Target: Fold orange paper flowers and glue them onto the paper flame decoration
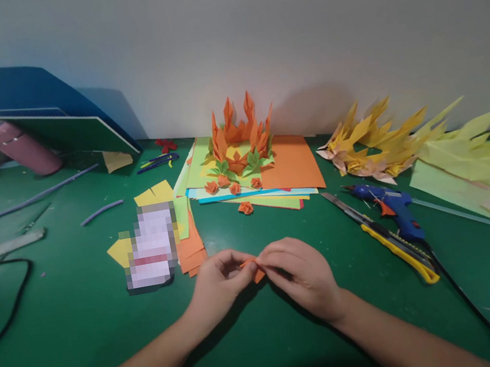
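Observation:
Between my two hands is a small piece of orange paper [259, 275], mostly hidden by my fingers. My left hand [219, 280] pinches it from the left with thumb and forefinger. From the right, my right hand [302, 271] pinches the same paper, its fingertips touching those of the left. Just beyond my hands lies a small folded orange paper flower [246, 208]. Several more like it rest before an orange folded-paper crown [244, 139] with green paper leaves, which stands on a stack of coloured paper [293, 162].
On the right lie a blue glue gun [391, 208], a yellow utility knife [400, 254] and a yellow paper crown [375, 141]. At left are a blurred-out phone [151, 244], orange paper slips [191, 250], a pink bottle [23, 147] and leaning boards [51, 132].

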### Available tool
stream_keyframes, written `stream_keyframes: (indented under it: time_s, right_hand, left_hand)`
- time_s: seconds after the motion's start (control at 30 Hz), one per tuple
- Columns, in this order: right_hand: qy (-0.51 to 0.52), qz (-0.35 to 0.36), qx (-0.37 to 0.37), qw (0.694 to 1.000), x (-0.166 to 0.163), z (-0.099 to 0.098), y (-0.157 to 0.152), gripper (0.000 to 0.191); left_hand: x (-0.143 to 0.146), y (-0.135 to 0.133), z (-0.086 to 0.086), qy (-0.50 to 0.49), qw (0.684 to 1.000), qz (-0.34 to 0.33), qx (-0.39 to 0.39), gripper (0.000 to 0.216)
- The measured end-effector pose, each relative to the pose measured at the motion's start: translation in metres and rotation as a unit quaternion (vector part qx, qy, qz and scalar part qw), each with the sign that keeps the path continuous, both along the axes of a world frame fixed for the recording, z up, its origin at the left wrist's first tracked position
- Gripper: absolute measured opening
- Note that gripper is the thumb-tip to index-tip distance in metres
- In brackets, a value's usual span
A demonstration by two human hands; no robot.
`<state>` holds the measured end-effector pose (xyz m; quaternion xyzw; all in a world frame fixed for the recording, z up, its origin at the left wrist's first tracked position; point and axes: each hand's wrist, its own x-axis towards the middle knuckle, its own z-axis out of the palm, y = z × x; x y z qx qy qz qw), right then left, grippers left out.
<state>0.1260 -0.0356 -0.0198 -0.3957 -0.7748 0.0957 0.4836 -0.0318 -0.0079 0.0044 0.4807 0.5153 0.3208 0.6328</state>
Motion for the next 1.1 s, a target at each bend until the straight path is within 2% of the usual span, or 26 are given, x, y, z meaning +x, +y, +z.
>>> stream_keyframes:
  time_s: [0.2, 0.37, 0.57, 0.7, 0.9, 1.0, 1.1]
  right_hand:
    - [-0.035, 0.031, 0.027, 0.999, 0.006, 0.0, 0.002, 0.017]
    - [-0.033, 0.027, 0.021, 0.999, 0.006, -0.001, 0.003, 0.021]
    - [-0.03, 0.021, 0.027, 0.999, 0.006, 0.0, 0.003, 0.02]
    - [0.014, 0.018, -0.003, 1.0, 0.003, -0.001, 0.003, 0.018]
    - [0.124, -0.017, -0.144, 0.982, -0.002, 0.001, 0.003, 0.004]
    - [0.127, -0.025, -0.166, 0.978, -0.003, 0.0, 0.003, 0.005]
    - [0.124, -0.032, -0.175, 0.976, -0.005, -0.001, 0.002, 0.009]
  left_hand:
    - [-0.004, 0.001, -0.001, -0.007, 1.0, -0.015, -0.024, 0.025]
    - [-0.005, 0.004, -0.003, -0.041, 0.998, -0.002, -0.056, 0.03]
    - [-0.006, 0.004, -0.001, -0.063, 0.995, -0.029, -0.071, 0.033]
    - [-0.006, 0.003, -0.002, -0.041, 0.998, -0.024, -0.03, 0.031]
    - [-0.004, 0.0, -0.005, -0.022, 0.997, -0.024, 0.076, 0.02]
    - [-0.004, 0.001, -0.007, -0.006, 0.989, -0.035, 0.145, 0.013]
    - [-0.005, 0.0, -0.009, 0.053, 0.979, -0.045, 0.19, 0.007]
